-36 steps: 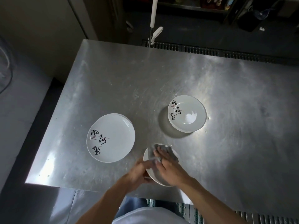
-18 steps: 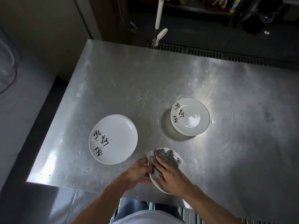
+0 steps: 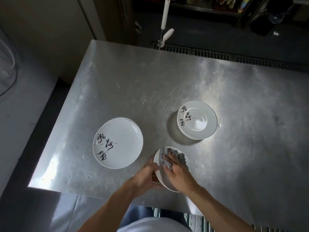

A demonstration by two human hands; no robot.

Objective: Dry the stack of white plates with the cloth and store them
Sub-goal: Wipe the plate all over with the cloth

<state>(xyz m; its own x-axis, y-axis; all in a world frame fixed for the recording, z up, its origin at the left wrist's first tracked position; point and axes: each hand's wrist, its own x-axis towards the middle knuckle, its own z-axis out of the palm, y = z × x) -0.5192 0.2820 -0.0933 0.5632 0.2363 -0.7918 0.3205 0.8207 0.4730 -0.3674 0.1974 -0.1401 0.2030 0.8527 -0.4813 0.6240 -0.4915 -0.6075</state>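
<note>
A white plate (image 3: 158, 162) is held tilted just above the steel table's front edge. My left hand (image 3: 145, 178) grips its left rim. My right hand (image 3: 178, 173) presses a grey cloth (image 3: 181, 156) flat against the plate's face, hiding most of it. To the left lies a low stack of white plates (image 3: 117, 143) with black calligraphy on the top one. Further back on the right stands a second, taller stack of white plates (image 3: 197, 122) with the same markings.
The steel table (image 3: 167, 84) stretches far back and right. Its left edge and front edge drop to a dark floor. A white mop handle (image 3: 164, 17) leans behind the far edge, above a floor drain grate (image 3: 217, 54).
My right hand and the cloth have slid across the held plate's face, and the plate has turned slightly in my left hand. Both stacks stay where they were.
</note>
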